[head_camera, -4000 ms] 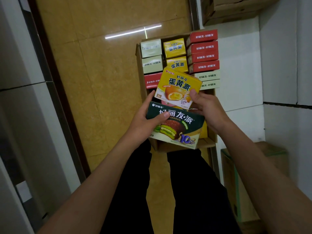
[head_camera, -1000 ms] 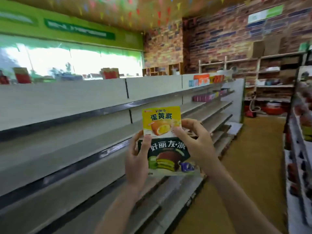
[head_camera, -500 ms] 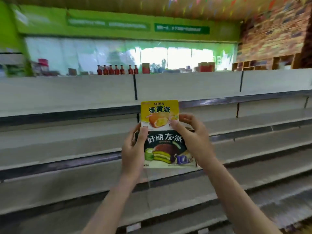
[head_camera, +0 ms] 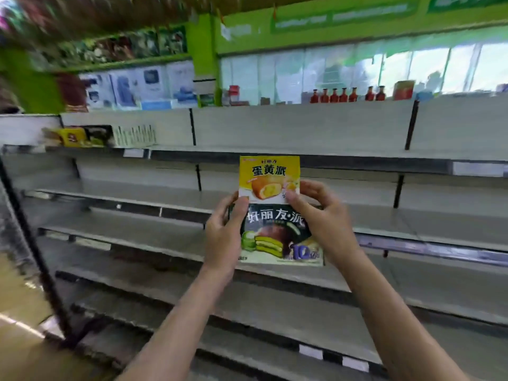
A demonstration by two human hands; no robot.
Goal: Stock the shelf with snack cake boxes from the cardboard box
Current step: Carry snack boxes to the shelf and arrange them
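Gripping two stacked snack cake boxes (head_camera: 275, 215) between both hands (head_camera: 277, 215), before shelf (head_camera: 137, 193).

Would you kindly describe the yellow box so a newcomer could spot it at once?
Look in front of the grey shelves, where the left hand and right hand hold two boxes together. The yellow box is the upper one, showing a golden cake; the green box below is darker and wider.

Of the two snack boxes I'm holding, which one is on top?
The yellow box, showing an egg-yolk cake. It sits above the wider dark green box, which carries a "10" mark.
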